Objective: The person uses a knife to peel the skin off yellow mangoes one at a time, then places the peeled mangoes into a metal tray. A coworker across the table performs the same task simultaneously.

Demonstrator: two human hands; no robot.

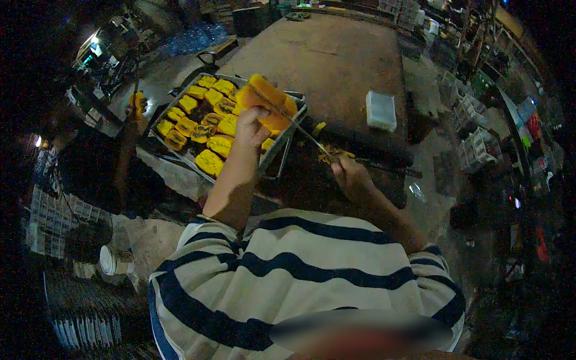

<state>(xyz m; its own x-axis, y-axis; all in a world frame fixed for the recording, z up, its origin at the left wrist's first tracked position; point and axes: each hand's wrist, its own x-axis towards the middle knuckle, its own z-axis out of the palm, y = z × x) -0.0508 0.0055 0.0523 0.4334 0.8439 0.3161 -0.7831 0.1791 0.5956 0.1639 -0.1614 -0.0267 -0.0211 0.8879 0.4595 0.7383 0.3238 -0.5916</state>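
Note:
Over the right part of a metal tray (177, 158), my left hand (253, 127) holds a large orange-yellow piece (270, 101), soft or spongy in look; its kind I cannot tell. A long thin rod or blade (315, 143) runs from my right hand (350, 171) up across that piece; whether it lies on it or cuts in is unclear. My right hand's fingers are closed round its near end. Several yellow chunks (209, 161), some with dark brown faces, fill the tray in rows. Yellow scraps (333, 153) lie beside my right hand.
A brown table (333, 58) stretches away ahead, with a stack of clear plastic containers or bags (381, 111) on it. At the left is another person (108, 166) in dark clothing. White crates (479, 148) stand at the right, and a white bucket (108, 260) at lower left.

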